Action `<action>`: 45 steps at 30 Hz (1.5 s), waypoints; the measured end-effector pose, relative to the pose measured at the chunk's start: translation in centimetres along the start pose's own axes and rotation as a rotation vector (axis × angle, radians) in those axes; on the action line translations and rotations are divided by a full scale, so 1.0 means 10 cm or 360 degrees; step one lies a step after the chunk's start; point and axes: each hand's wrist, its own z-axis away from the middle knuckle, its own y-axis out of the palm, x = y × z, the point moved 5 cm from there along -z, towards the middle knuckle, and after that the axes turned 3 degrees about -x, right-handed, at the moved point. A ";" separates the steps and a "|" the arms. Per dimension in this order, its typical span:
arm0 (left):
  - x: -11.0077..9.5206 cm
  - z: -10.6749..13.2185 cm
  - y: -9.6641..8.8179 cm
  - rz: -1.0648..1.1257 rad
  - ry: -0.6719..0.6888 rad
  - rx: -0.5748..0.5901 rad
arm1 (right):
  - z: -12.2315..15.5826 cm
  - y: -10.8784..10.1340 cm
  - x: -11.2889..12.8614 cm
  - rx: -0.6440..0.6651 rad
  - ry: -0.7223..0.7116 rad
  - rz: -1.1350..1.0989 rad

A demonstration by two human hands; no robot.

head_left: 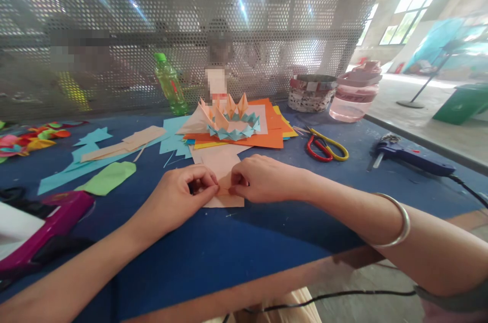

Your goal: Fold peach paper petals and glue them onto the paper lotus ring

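My left hand and my right hand meet over the front middle of the table, thumbs and fingers pinched. Between their fingertips is a small piece of peach paper, largely covered by the fingers; its exact shape is hard to see. Beneath it lie pale peach paper sheets. Just behind my hands stands a ring of folded light-blue paper with pointed peach pieces rising from its left and back. The ring rests on a stack of orange paper and other coloured sheets.
To the right lie scissors and a blue glue gun. A pink water jug, a woven container and a green bottle stand at the back. Left are paper scraps and a magenta device. Mesh screen behind.
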 end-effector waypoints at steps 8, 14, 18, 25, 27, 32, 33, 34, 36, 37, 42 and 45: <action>0.01 -0.05 0.03 0.0076 -0.0046 0.0074 | -0.03 -0.01 -0.10 -0.0010 0.0176 0.0020; 0.04 -0.03 0.04 0.0097 -0.0091 0.0092 | -0.04 -0.02 -0.11 0.0020 0.0173 -0.0066; 0.07 -0.03 0.05 0.0114 -0.0122 0.0095 | -0.03 -0.03 -0.12 0.0030 0.0148 -0.0077; 0.03 -0.04 0.04 0.0113 -0.0121 0.0096 | -0.02 -0.01 -0.10 -0.0023 0.0197 -0.0071; 0.02 -0.04 0.04 0.0117 -0.0099 0.0105 | -0.02 0.02 -0.11 -0.0078 0.0251 -0.0046; 0.05 -0.05 0.04 0.0111 -0.0104 0.0106 | -0.04 0.08 -0.15 -0.0117 0.0284 0.0029; 0.06 -0.05 0.05 0.0119 -0.0112 0.0112 | -0.04 0.09 -0.15 -0.0118 0.0277 0.0030; 0.07 -0.05 0.05 0.0125 -0.0121 0.0112 | -0.04 0.08 -0.16 -0.0121 0.0270 0.0029; 0.08 -0.05 0.04 0.0131 -0.0134 0.0110 | -0.05 0.08 -0.16 -0.0114 0.0252 0.0023; 0.09 -0.05 0.04 0.0128 -0.0134 0.0104 | -0.05 0.07 -0.16 -0.0104 0.0243 0.0017; 0.10 -0.05 0.03 0.0098 -0.0139 0.0060 | -0.04 0.05 -0.15 -0.0068 0.0217 -0.0008; 0.11 -0.07 0.03 0.0119 -0.0130 0.0039 | -0.04 0.06 -0.15 -0.0064 0.0214 -0.0004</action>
